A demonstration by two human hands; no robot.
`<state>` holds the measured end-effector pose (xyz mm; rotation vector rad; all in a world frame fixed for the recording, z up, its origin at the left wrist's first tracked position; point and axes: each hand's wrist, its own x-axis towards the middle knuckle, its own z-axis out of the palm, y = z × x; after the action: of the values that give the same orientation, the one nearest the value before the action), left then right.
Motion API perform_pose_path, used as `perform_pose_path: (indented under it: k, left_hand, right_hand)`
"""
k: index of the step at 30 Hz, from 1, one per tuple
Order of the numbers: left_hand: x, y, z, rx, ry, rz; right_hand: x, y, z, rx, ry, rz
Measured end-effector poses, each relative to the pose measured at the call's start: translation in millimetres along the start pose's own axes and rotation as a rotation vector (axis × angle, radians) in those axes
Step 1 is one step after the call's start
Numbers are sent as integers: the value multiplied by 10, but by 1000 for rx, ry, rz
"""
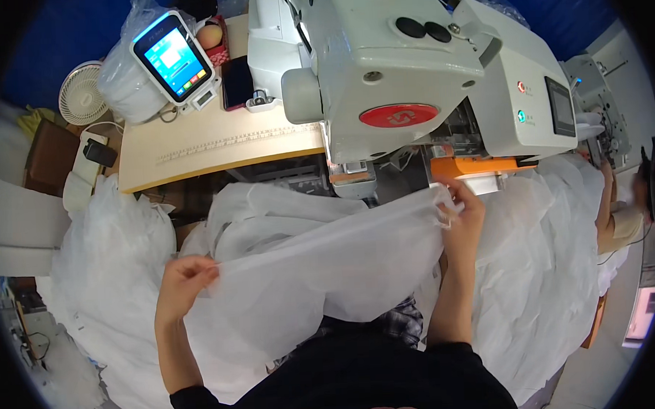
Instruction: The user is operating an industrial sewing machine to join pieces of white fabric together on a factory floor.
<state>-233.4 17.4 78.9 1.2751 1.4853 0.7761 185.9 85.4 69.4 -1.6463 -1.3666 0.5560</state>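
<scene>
A sheer white fabric piece (322,259) is stretched between my two hands, its upper edge slanting up to the right. My left hand (188,280) pinches one end at the left. At the right, my right hand (461,212) grips the other end, where the cloth bunches between thumb and fingers. Just beyond the fabric stands a large white sewing machine (394,63), its head above the cloth. The orange machine part (479,166) lies right behind my right hand. More folded white fabric (269,207) sits behind the stretched piece.
Heaps of white fabric lie at the left (110,250) and right (520,269). The wooden table (230,152) carries a ruler strip, a phone (237,84) and a lit touchscreen (173,58). A small fan (83,93) stands far left. Another person's arm (605,207) shows at far right.
</scene>
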Motion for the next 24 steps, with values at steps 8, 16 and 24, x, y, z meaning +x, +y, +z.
perform_pose_path:
  k: [8, 16, 24]
  left_hand:
    - [230, -214, -231, 338, 380, 88]
    - [345, -821, -484, -624, 252, -323]
    - [733, -485, -743, -222, 242, -216]
  right_hand:
    - [-17, 3, 329, 144, -277, -175]
    - [-22, -69, 584, -175, 4, -185]
    - [249, -16, 950, -319, -8, -265]
